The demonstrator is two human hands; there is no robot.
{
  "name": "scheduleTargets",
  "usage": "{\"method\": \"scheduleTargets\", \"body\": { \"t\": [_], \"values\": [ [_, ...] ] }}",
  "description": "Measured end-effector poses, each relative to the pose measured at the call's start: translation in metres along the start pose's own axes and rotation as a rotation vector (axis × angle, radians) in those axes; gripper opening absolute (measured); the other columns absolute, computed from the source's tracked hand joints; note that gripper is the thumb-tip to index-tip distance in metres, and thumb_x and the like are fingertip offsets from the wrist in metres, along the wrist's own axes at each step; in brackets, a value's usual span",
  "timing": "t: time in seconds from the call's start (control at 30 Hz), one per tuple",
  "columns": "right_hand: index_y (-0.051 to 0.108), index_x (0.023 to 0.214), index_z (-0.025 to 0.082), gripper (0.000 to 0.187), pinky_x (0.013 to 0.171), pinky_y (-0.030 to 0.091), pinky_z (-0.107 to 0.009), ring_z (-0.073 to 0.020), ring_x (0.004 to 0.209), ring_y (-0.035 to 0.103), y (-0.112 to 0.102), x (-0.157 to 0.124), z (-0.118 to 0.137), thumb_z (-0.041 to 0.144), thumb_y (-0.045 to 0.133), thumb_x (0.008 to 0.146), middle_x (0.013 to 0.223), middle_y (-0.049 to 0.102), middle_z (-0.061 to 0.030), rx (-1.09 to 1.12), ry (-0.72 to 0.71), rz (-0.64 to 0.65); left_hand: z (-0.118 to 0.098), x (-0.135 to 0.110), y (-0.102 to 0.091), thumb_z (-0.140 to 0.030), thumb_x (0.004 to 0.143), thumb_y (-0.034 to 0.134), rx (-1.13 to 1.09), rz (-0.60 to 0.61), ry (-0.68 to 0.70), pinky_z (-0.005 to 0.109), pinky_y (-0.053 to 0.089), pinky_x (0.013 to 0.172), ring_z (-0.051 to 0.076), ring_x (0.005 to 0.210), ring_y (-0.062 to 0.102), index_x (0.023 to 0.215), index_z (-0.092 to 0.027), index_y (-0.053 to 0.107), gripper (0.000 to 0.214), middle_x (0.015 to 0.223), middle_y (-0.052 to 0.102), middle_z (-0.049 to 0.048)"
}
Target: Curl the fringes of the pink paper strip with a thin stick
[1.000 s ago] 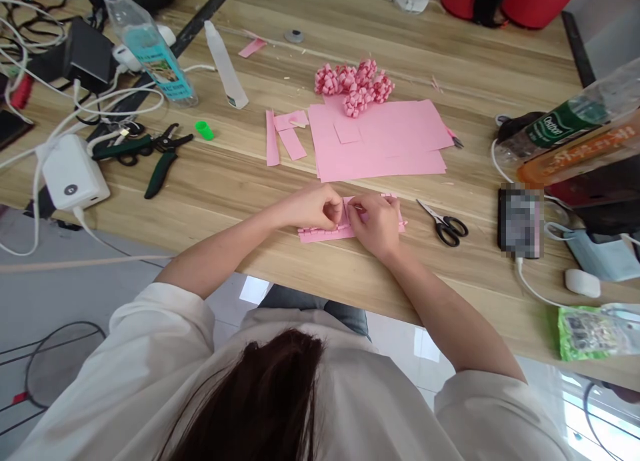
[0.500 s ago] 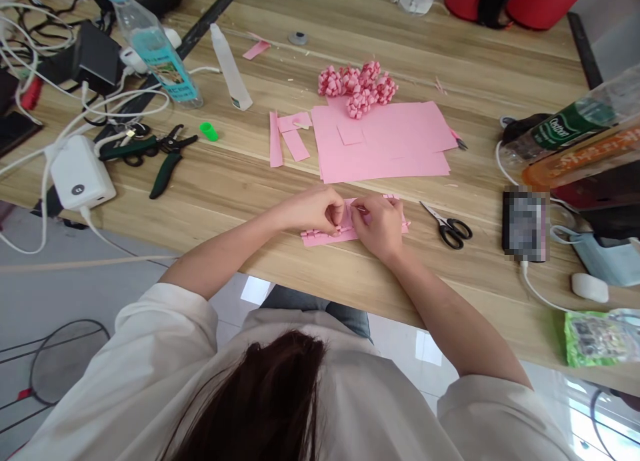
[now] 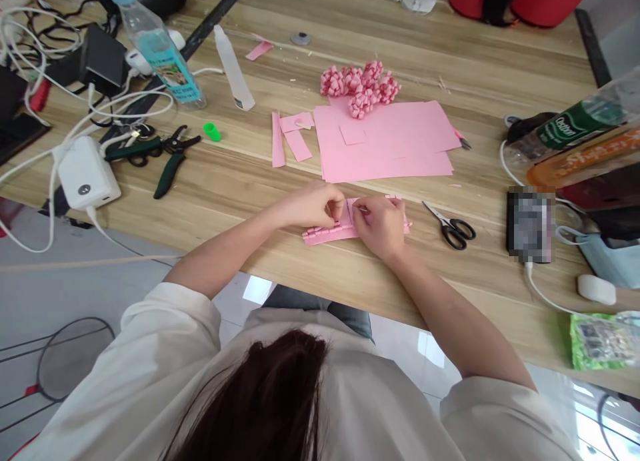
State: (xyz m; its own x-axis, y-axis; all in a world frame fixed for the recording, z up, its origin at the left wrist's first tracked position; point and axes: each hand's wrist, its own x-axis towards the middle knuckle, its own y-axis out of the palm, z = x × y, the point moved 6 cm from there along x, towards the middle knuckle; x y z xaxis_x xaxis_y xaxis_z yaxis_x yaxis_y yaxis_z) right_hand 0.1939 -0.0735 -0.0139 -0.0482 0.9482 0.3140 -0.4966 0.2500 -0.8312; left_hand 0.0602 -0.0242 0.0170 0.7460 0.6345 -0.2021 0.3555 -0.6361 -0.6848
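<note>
A pink paper strip (image 3: 327, 235) with small curled tabs along its edges lies on the wooden table in front of me. My left hand (image 3: 320, 206) is over its left part, thumb and fingers curled together in a pinch at the tabs; what sits between the fingertips is too small to make out. On the right part of the strip rests my right hand (image 3: 381, 226), its fingers closed on the paper and covering some of it. Black-handled scissors (image 3: 451, 229) lie just right of that hand, their blades partly open.
Beyond my hands are stacked pink sheets (image 3: 385, 151), pink paper flowers (image 3: 360, 87) and cut pink pieces (image 3: 296, 143). Leftward stand a glue bottle (image 3: 235, 74), green-handled pliers (image 3: 173, 161), a power bank (image 3: 90, 174) and cables. Drink bottles (image 3: 575, 124) lie at right.
My left hand's fingers have shifted slightly upward from the strip's edge, so more curled tabs show beneath them. My right hand stays on the paper. The whole view has shifted a little.
</note>
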Motion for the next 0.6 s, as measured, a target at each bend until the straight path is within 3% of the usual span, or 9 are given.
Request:
{"method": "scheduleTargets", "body": {
  "t": [0.43, 0.6],
  "values": [
    [0.065, 0.086, 0.021, 0.013, 0.091, 0.033, -0.042, -0.0244, 0.090, 0.068, 0.0006, 0.0012, -0.0014, 0.022, 0.052, 0.089, 0.090, 0.076, -0.0054, -0.005, 0.008, 0.027, 0.0079, 0.0015, 0.0063, -0.002, 0.062, 0.072, -0.213, 0.049, 0.012, 0.019, 0.044, 0.055, 0.013, 0.064, 0.069, 0.069, -0.012, 0.069, 0.012, 0.074, 0.076, 0.0034],
    [0.066, 0.089, 0.021, 0.013, 0.091, 0.032, -0.043, -0.0255, 0.093, 0.068, 0.0009, 0.0008, -0.0013, 0.020, 0.053, 0.088, 0.092, 0.076, -0.0056, -0.004, 0.007, 0.025, 0.0070, 0.0012, 0.0024, -0.003, 0.065, 0.070, -0.187, 0.050, 0.032, 0.018, 0.044, 0.056, 0.011, 0.063, 0.067, 0.069, -0.012, 0.069, 0.010, 0.070, 0.074, 0.0018]
  ]
}}
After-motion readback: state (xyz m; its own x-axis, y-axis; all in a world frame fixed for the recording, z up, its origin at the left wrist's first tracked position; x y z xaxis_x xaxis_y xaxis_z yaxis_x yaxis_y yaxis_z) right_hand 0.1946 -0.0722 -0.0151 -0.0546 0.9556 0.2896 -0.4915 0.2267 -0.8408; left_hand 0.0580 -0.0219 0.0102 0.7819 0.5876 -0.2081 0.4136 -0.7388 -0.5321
